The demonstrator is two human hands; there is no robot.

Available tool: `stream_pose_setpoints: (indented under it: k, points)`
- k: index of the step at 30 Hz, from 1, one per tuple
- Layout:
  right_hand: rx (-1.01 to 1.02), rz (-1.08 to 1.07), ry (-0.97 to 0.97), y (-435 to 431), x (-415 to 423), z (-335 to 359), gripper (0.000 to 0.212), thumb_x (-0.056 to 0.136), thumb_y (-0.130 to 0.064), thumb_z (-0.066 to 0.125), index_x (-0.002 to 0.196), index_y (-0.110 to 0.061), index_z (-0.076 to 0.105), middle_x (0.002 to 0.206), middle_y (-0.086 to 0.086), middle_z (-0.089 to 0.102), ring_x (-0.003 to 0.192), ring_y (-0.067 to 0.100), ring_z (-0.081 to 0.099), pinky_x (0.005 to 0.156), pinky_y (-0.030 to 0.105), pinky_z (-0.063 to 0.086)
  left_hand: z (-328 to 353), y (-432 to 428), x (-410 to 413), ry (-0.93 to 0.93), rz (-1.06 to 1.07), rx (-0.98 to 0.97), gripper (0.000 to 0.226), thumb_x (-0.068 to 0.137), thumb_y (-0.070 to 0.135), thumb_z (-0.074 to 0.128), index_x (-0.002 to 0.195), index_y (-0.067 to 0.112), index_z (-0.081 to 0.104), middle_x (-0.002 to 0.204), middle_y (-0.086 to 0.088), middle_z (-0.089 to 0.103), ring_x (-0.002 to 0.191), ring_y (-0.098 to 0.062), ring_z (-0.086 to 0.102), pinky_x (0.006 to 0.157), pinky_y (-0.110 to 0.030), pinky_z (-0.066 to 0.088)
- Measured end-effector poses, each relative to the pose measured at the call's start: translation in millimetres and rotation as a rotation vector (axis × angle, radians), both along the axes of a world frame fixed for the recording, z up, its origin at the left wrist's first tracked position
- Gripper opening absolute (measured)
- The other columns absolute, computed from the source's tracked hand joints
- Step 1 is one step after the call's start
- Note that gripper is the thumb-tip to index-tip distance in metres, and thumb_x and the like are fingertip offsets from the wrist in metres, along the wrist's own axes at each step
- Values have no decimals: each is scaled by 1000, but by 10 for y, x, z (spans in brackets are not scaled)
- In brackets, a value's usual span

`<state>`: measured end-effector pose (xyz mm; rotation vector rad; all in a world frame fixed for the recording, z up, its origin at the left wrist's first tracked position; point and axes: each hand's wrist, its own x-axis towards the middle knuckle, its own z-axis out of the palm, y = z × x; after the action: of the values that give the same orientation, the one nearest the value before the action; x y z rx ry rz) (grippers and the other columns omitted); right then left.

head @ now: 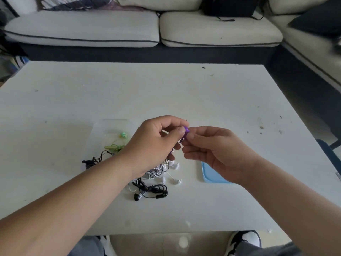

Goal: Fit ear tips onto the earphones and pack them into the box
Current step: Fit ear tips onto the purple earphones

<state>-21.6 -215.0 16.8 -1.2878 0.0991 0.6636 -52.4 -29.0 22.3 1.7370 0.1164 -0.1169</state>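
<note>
Above the white table (166,93), both hands meet on a purple earphone (186,132). My left hand (156,143) pinches its top between thumb and fingers, and my right hand (212,150) pinches it from the right side. Its cable is mostly hidden behind my left hand. A clear plastic box (108,130) lies to the left with green earphones (120,141) in it. Below my hands lies a tangle of black earphones (151,191) and white earphones (173,169), with small white ear tips scattered among them.
A light blue lid (212,174) lies flat under my right wrist. A pale sofa (129,28) with a black bag (228,6) stands behind the table. The table's near edge runs just above my knees and a shoe (243,239).
</note>
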Motion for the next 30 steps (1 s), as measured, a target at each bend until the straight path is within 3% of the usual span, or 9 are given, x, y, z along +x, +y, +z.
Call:
stream_pose_setpoints:
  k: [4, 7, 11, 13, 16, 18, 21, 25, 30]
  points:
    - [5, 19, -9, 23, 12, -23, 15, 95, 1, 63, 106, 6, 73, 86, 18, 72, 77, 24, 71, 72, 29, 60, -47, 17, 18, -12, -12, 58, 15, 100, 22, 66, 103, 32, 77, 83, -2, 69, 60, -8, 62, 52, -24, 52]
    - [-11, 41, -8, 27, 14, -27, 16, 96, 3, 60, 107, 7, 71, 86, 17, 73, 75, 23, 72, 70, 28, 61, -69, 25, 33, -27, -44, 100, 15, 101, 23, 64, 104, 31, 77, 90, -2, 74, 70, -7, 67, 52, -25, 52]
    - [-82, 49, -36, -2, 19, -3, 24, 93, 5, 65, 117, 5, 64, 93, 23, 76, 75, 26, 73, 71, 32, 61, -92, -1, 41, -35, -119, 159, 16, 103, 20, 61, 105, 27, 75, 89, 1, 77, 74, -12, 72, 62, -37, 58]
    - [-173, 47, -101, -30, 22, 11, 30, 91, 5, 70, 119, 4, 61, 92, 27, 75, 74, 30, 72, 71, 35, 61, -106, -38, 42, -24, -133, 182, 16, 103, 21, 60, 102, 29, 74, 85, 3, 77, 63, -16, 65, 59, -34, 56]
    - [-230, 77, -156, -97, -15, 32, 29, 90, 2, 72, 117, 3, 61, 89, 27, 75, 73, 31, 72, 72, 36, 62, -114, -142, 42, -34, -139, 202, 16, 103, 18, 60, 103, 27, 74, 76, 8, 74, 57, -3, 63, 56, -22, 53]
    - [-266, 76, -170, -167, -30, 58, 28, 89, -4, 76, 115, 0, 64, 87, 25, 76, 72, 31, 72, 70, 37, 62, -111, -210, 57, -34, -120, 178, 16, 102, 15, 61, 103, 23, 75, 72, 7, 72, 54, 0, 63, 54, -21, 53]
    - [-384, -6, -183, -370, -2, 73, 20, 92, -16, 75, 109, -5, 70, 81, 19, 75, 68, 29, 69, 65, 37, 59, -110, -346, 82, -2, -88, 106, 16, 101, 13, 63, 100, 21, 77, 71, 7, 72, 55, -4, 62, 49, -23, 50]
    - [-600, -152, -221, -722, 20, -39, 11, 95, -15, 66, 96, -6, 72, 74, 11, 74, 61, 22, 65, 62, 37, 59, -158, -579, 89, 88, -74, 7, 16, 101, 11, 63, 101, 17, 78, 76, 1, 71, 61, -11, 63, 48, -27, 45]
    - [-892, -87, -297, -1012, 42, -305, 13, 89, -13, 60, 81, -4, 66, 77, 15, 73, 59, 20, 63, 62, 38, 59, -244, -720, 74, 160, -67, -56, 16, 101, 12, 63, 105, 17, 77, 84, -4, 75, 62, -13, 62, 51, -28, 44]
